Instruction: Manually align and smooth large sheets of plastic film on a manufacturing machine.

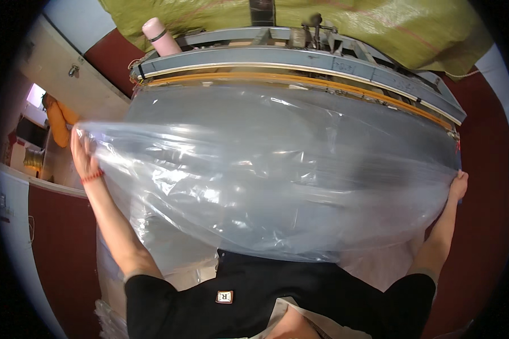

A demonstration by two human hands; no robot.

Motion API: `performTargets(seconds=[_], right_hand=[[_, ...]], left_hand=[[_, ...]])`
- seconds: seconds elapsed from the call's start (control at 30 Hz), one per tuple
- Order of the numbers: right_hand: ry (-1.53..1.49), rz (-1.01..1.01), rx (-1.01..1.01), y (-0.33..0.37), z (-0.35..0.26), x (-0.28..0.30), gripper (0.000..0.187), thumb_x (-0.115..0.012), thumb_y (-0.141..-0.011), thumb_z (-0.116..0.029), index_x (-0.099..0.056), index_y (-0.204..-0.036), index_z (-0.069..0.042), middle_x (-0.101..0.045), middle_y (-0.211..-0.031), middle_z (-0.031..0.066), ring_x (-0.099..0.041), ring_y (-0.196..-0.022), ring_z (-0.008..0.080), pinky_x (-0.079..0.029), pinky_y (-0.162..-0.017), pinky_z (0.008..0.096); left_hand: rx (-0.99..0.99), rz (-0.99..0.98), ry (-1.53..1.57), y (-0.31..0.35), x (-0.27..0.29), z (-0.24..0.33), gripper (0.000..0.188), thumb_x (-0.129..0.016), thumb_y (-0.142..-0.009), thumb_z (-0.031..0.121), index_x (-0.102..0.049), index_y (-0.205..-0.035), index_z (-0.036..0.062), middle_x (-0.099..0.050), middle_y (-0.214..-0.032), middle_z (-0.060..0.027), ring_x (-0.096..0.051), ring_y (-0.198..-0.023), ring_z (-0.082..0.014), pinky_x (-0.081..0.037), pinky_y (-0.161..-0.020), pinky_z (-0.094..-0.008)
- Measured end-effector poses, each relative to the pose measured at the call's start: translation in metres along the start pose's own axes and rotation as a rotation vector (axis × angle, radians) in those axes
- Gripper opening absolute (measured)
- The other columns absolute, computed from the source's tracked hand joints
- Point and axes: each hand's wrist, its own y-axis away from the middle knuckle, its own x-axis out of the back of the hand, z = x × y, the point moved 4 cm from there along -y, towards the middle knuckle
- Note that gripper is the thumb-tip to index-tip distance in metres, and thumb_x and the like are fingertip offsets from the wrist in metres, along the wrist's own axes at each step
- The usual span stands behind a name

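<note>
A wide sheet of clear plastic film (pixel 254 169) is stretched between my two hands, shiny and creased. My left hand (pixel 83 155), with a red bracelet at the wrist, holds its far left corner. The film partly covers those fingers, which point upward. At the right edge, my right hand (pixel 460 183) is closed in a pinch on the film. The film's near edge sags in front of my black shirt. Its far side spreads over the grey work surface, up to the machine frame.
A long grey metal frame (pixel 300 59) with an orange strip (pixel 300 80) spans the far side. On it leans a pink bottle (pixel 161 37). Green woven sheeting (pixel 390 28) hangs behind. An open door (pixel 68 62) stands at left; more clear plastic (pixel 169 240) lies below the film.
</note>
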Motion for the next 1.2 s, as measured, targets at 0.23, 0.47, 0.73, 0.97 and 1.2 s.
performTargets(seconds=[0.23,0.47,0.73,0.97,1.2], right_hand=[[0.025,0.034,0.015,0.001,-0.003,0.000,0.037,-0.039,-0.087,-0.040,-0.051,-0.098,-0.007,-0.058,-0.097,0.0159,-0.054,-0.089,0.0370,-0.042,-0.070,0.0443],[0.014,-0.031,-0.026,0.003,-0.013,0.001,0.038,-0.038,-0.088,-0.041,-0.050,-0.096,-0.006,-0.058,-0.095,0.0160,-0.053,-0.087,0.0372,-0.041,-0.069,0.0436],[-0.125,0.011,-0.012,-0.017,0.036,-0.021,0.037,-0.044,-0.087,-0.039,-0.053,-0.095,-0.004,-0.059,-0.088,0.0140,-0.055,-0.081,0.0297,-0.042,-0.070,0.0370],[-1.054,-0.079,-0.189,-0.018,0.096,0.002,0.029,-0.053,-0.085,-0.033,-0.056,-0.093,-0.005,-0.051,-0.077,-0.0014,-0.046,-0.072,0.0087,-0.039,-0.066,0.0221],[-1.079,0.055,-0.349,0.029,0.115,0.087,0.034,-0.052,-0.086,-0.032,-0.055,-0.102,-0.003,-0.055,-0.091,0.0035,-0.050,-0.083,0.0139,-0.041,-0.075,0.0270]], left_hand=[[-1.245,-0.213,-1.438,0.003,-0.185,0.033,0.022,-0.059,-0.069,0.003,-0.055,-0.090,0.0066,-0.057,-0.091,-0.0092,-0.054,-0.082,-0.0280,-0.045,-0.069,-0.0359],[-0.511,-1.114,-1.166,0.086,-0.172,-0.160,0.053,-0.059,-0.075,0.018,-0.040,-0.120,-0.0009,-0.037,-0.128,-0.0189,-0.030,-0.122,-0.0322,-0.032,-0.094,-0.0396],[-0.498,-0.896,-1.372,0.050,-0.173,-0.182,0.045,-0.053,-0.079,0.028,-0.047,-0.116,0.0040,-0.043,-0.123,-0.0150,-0.038,-0.115,-0.0295,-0.032,-0.092,-0.0408],[-0.666,-0.643,-1.264,0.035,-0.201,-0.193,0.018,-0.060,-0.073,0.020,-0.059,-0.068,0.0023,-0.058,-0.073,-0.0121,-0.053,-0.072,-0.0303,-0.043,-0.068,-0.0397],[-0.364,-0.500,-1.141,0.042,-0.212,-0.192,0.020,-0.066,-0.071,0.018,-0.058,-0.082,0.0039,-0.058,-0.069,-0.0088,-0.056,-0.062,-0.0255,-0.044,-0.059,-0.0339]])
